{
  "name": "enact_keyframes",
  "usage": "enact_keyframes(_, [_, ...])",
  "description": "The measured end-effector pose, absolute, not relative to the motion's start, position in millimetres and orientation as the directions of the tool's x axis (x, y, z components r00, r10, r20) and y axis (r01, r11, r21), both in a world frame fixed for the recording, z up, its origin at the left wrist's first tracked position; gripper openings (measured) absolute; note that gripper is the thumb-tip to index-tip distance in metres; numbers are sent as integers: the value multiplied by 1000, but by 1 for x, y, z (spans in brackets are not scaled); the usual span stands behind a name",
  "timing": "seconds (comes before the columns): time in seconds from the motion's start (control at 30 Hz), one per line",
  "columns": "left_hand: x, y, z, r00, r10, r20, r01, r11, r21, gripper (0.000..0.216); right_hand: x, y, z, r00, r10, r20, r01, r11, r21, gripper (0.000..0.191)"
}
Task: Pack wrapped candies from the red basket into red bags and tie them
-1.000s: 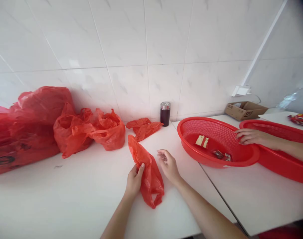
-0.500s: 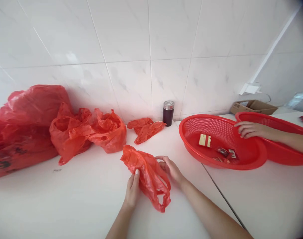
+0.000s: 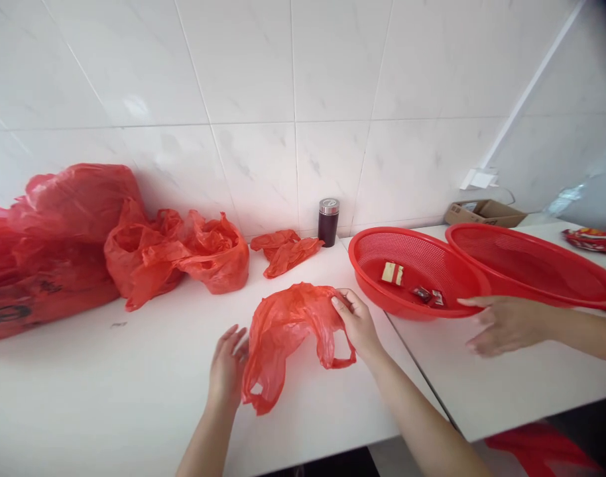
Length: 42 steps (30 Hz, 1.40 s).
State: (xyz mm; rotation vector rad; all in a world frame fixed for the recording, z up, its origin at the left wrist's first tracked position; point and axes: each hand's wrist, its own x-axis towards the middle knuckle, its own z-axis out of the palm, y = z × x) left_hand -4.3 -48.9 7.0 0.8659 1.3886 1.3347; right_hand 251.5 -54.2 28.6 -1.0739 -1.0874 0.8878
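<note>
1. The red plastic bag [image 3: 283, 324] lies crumpled on the white tabletop [image 3: 109, 384], near the front edge and between the person's two hands.
2. The right hand [image 3: 359, 326] has its fingers clenched on the bag's top right edge, just above a handle loop that hangs free below the grip.
3. The left hand [image 3: 227, 363] is spread flat with its fingers released. The fingertips rest against the bag's left side and hold nothing.
4. The bag looks thin, very light and limp. It probably folds and slides easily and has no stiffness of its own. The handle loops or the mouth edge look like the surest places to hold it. It seems to hold nothing.
5. The near red basket [image 3: 422, 255] stands to the right and holds a pale wrapped piece [image 3: 392, 272] and a few small dark packets [image 3: 426, 295].
6. The second red basket [image 3: 532, 265] overlaps it further right, and nothing shows inside.
7. Another person's hand [image 3: 504, 324] hovers open over the tabletop, just in front of the baskets.
8. More red bags [image 3: 176, 255] sit bunched along the far left wall. A dark flask [image 3: 328, 222] and a cardboard box [image 3: 484, 212] stand against the far wall.
</note>
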Motion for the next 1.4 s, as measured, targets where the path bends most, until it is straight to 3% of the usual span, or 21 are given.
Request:
enact_keyframes(0.1, [5, -75, 25, -323, 937, 134, 178, -79, 981, 27, 247, -61, 35, 281, 931, 232, -21, 248, -969, 30])
enact_keyframes(0.17, [21, -89, 29, -148, 930, 338, 482, -230, 845, 32, 236, -64, 36, 289, 934, 211, -85, 245, -966, 30])
enact_keyframes(0.23, [35, -92, 26, -36, 946, 322, 605, -236, 760, 50, 223, -69, 36, 279, 941, 192, -155, 241, -958, 30])
enact_keyframes(0.3, [40, -84, 18, -82, 982, 170, 535, -101, 839, 67, 215, -76, 34, 260, 951, 166, -204, 223, -953, 32])
enact_keyframes(0.37, [32, -71, 12, -95, 995, 8, 384, 29, 923, 62, 219, -80, 32, 257, 955, 149, -194, 202, -960, 34])
enact_keyframes(0.47, [10, -55, 13, -37, 996, -86, 217, 92, 972, 39, 247, -83, 29, 336, 931, 143, 29, 141, -990, 38])
enact_keyframes(0.57, [-6, -52, 23, -60, 994, -93, 128, 100, 987, 40, 270, -91, 36, 355, 922, 153, 262, 59, -963, 35])
enact_keyframes(0.63, [-8, -55, 27, -96, 991, -95, 107, 105, 989, 41, 263, -105, 48, 263, 922, 283, 453, 141, -880, 27])
enact_keyframes(0.7, [-5, -60, 31, -106, 990, -90, 125, 103, 987, 41, 238, -122, 60, 102, 878, 467, 632, 305, -712, 21])
enact_keyframes(0.8, [1, -71, 41, -57, 996, -64, 162, 73, 984, 44, 191, -134, 68, -168, 815, 554, 692, 498, -522, 24])
enact_keyframes(0.87, [1, -81, 52, 38, 997, -74, 162, 67, 985, 45, 172, -126, 62, -291, 814, 502, 740, 524, -421, 22])
enact_keyframes(0.97, [-9, -95, 64, 251, 955, -157, 237, 97, 967, 45, 172, -102, 44, -343, 859, 380, 852, 454, -259, 18])
enact_keyframes(1.07, [-30, -99, 60, 215, 958, -189, 498, 59, 865, 44, 193, -88, 36, -342, 918, 199, 913, 375, -162, 26])
enact_keyframes(1.17, [-58, -91, 47, -34, 997, -65, 752, 68, 656, 43, 221, -96, 46, -330, 942, 64, 932, 335, -138, 37])
enact_keyframes(1.23, [-75, -85, 39, -132, 990, 48, 823, 82, 562, 41, 241, -105, 57, -342, 940, -9, 932, 337, -135, 42])
enact_keyframes(1.3, [-85, -82, 35, -158, 983, 88, 832, 85, 549, 39, 259, -112, 68, -348, 934, -75, 931, 335, -146, 53])
enact_keyframes(1.4, [-87, -86, 37, -68, 997, -25, 755, 68, 652, 36, 283, -114, 81, -335, 939, -84, 913, 301, -276, 68])
